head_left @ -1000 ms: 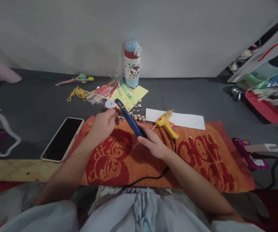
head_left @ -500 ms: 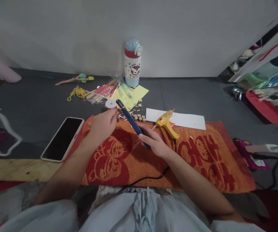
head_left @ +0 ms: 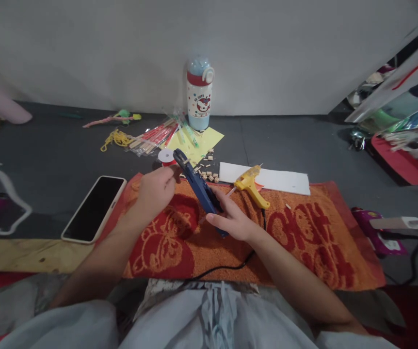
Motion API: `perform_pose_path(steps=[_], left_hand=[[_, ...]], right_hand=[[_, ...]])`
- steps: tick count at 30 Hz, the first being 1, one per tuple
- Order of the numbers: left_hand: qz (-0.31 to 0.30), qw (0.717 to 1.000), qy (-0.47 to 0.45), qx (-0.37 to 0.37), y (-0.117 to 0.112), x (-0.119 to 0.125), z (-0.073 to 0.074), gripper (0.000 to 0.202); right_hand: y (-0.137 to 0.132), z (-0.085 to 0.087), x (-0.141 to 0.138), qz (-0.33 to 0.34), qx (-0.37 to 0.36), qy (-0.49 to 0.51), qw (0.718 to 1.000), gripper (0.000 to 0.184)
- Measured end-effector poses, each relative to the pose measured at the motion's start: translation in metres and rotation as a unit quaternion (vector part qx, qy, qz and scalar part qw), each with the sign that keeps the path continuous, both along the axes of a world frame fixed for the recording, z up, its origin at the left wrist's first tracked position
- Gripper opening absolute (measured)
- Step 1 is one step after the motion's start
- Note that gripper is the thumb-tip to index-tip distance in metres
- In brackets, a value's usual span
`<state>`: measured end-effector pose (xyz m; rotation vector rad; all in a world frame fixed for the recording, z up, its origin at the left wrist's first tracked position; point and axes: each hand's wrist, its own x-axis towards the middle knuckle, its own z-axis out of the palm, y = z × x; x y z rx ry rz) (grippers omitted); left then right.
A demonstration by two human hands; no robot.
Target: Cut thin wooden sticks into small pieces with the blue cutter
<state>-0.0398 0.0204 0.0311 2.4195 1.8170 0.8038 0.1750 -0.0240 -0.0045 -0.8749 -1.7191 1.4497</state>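
My right hand (head_left: pixel 233 218) is wrapped round a long dark blue hand tool (head_left: pixel 200 189), stapler-like, with two arms that stand apart. The tool is tilted up over the towel, its head pointing away from me. A small pale piece shows at its head. Close beside that head, my left hand (head_left: pixel 160 189) is closed with the fingertips pinched; what they hold is hidden. Several small cut wooden pieces (head_left: pixel 212 178) lie just beyond the tool. Right of it, a yellow glue gun (head_left: pixel 247 182) rests partly on a white board (head_left: pixel 285 180).
An orange and red towel (head_left: pixel 303 242) covers the front of the dark table. A phone (head_left: pixel 95 208) lies at left. Behind are a bottle (head_left: pixel 199 97), yellow paper (head_left: pixel 212 139), bagged sticks (head_left: pixel 154 138) and a white spool (head_left: pixel 166 156). A black cord (head_left: pixel 227 267) crosses the towel.
The blue tool's arms have spread apart from being pressed together, and my right fingers have loosened with them. My left hand has stayed almost in place.
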Motion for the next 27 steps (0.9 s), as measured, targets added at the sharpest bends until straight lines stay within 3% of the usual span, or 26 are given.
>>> perform_pose_path(steps=[6,22,27], left_hand=[[0.000,0.999,-0.035,-0.006,-0.0003,0.0013,0.0021,0.026],[-0.006,0.996,-0.065,0.069,-0.0010,0.0034,0.0006,0.025],[-0.004,0.996,-0.062,0.057,-0.0023,0.0030,0.0007,0.026]], right_hand=[[0.0019,-0.0035,0.0034,-0.017,0.014,-0.023,0.999,0.068],[0.0021,-0.0020,0.0035,-0.005,-0.001,-0.025,1.000,0.065],[0.0023,-0.0003,0.0035,-0.002,-0.011,-0.012,1.000,0.061]])
